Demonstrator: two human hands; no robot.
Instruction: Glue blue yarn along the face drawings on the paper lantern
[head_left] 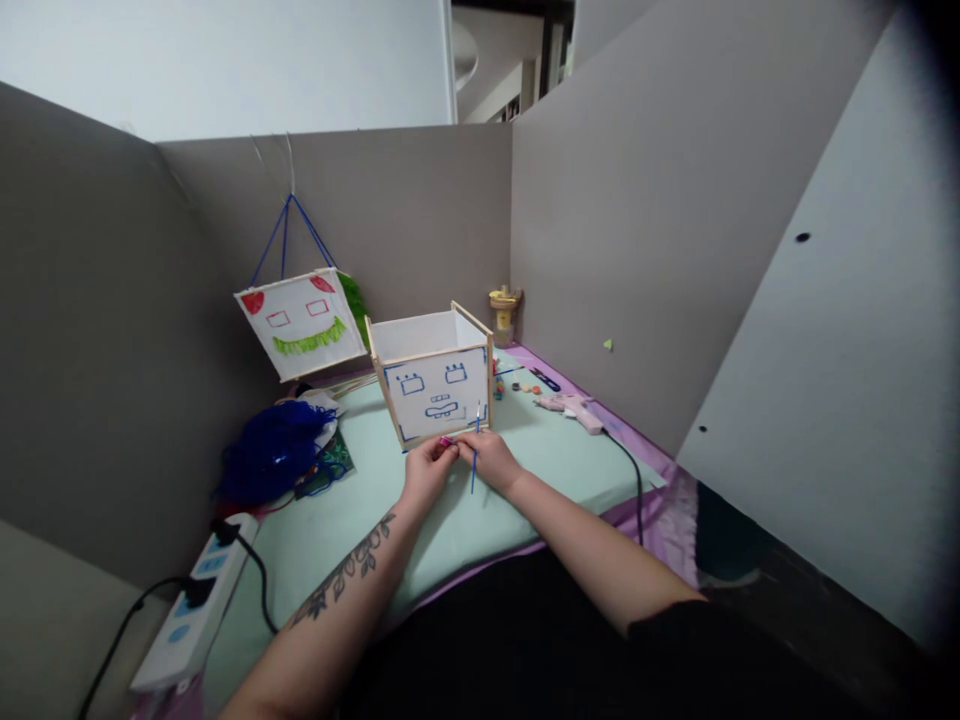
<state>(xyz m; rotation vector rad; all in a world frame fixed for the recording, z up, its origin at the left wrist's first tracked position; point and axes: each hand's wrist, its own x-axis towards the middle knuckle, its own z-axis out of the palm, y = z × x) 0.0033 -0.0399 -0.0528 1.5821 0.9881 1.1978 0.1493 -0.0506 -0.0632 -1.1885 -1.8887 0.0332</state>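
My left hand [426, 472] is closed around a small magenta paint pot [445, 441], mostly hidden by the fingers. Close beside it, my right hand [492, 460] grips a thin blue paintbrush [473, 478], bristles up, its fingertips meeting the pot. Just beyond both hands stands an open-topped white box [405, 412] with wooden sticks along its edges. Blue painted eyes, a nose and a mouth mark its front panel.
A similar box with a red and green face [300, 315] hangs at the left. Blue yarn [274, 450] lies below it, near a power strip [196, 600]. A pink glue gun [574, 408], small paint pots [525, 388] and a cutter [545, 378] lie right. Grey partitions [420, 220] surround the table.
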